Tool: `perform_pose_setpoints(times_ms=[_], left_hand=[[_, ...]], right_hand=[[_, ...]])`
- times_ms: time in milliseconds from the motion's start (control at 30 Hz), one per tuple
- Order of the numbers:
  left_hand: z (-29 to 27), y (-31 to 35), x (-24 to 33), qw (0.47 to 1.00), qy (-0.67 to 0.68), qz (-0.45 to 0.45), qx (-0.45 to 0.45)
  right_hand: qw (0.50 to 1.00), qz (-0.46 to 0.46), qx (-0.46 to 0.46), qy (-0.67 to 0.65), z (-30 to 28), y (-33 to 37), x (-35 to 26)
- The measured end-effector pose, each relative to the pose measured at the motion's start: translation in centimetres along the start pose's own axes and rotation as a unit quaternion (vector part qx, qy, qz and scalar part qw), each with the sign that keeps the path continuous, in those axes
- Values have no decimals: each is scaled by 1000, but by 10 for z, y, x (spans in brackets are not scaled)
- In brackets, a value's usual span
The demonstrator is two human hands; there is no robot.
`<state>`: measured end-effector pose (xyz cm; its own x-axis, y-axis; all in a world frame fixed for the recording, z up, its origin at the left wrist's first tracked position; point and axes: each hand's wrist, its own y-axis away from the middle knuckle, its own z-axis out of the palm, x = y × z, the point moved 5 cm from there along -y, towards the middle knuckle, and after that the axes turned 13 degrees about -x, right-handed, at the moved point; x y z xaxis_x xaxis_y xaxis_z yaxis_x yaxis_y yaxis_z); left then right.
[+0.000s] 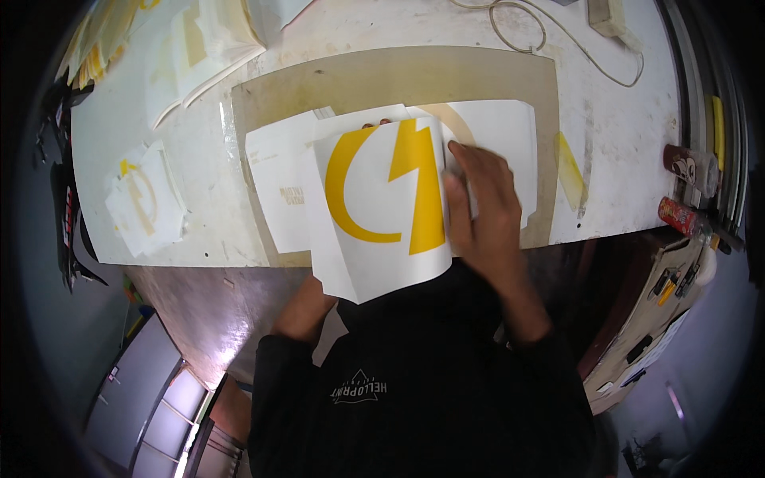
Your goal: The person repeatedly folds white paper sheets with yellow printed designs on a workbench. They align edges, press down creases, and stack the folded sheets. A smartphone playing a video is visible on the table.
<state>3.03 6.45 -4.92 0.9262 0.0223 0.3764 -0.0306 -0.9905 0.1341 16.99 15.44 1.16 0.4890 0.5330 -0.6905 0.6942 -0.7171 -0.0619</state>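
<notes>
A white paper stack (374, 195), its top sheet printed with a bold yellow curve and an angular yellow shape, is held up over the table's near edge, slightly bent. My left hand (312, 304) supports it from beneath; most of that hand is hidden, with two fingertips showing over the far edge. At the stack's right edge is my right hand (488, 209), slightly blurred, with thumb and fingers apart. Whether it touches the paper I cannot tell. Beneath lie more white printed sheets (275, 191), spread left and right on a brownish-grey mat (343, 76).
Loose printed sheets (147, 203) lie on the left of the white table (610, 143). Larger papers (199, 64) are piled at the far left. A cable (586, 54) curls at the far right. Cups or cans (681, 215) stand by the right edge, and a yellow strip (570, 171) lies beside the mat.
</notes>
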Motion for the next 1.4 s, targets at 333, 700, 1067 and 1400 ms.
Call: perform_pose_setpoints(times_ms=[333, 700, 1067, 1400], left_hand=[[1, -5, -5, 999, 18, -23, 24], [10, -24, -25, 998, 40, -26, 37], [11, -23, -29, 997, 61, -36, 39], [12, -25, -32, 996, 69, -44, 36]], right_hand=[[998, -43, -49, 1, 26, -10, -3], [985, -40, -133, 102, 34, -17, -6], [983, -47, -145, 99, 36, -18, -4], [981, -41, -144, 121, 38, -18, -5]])
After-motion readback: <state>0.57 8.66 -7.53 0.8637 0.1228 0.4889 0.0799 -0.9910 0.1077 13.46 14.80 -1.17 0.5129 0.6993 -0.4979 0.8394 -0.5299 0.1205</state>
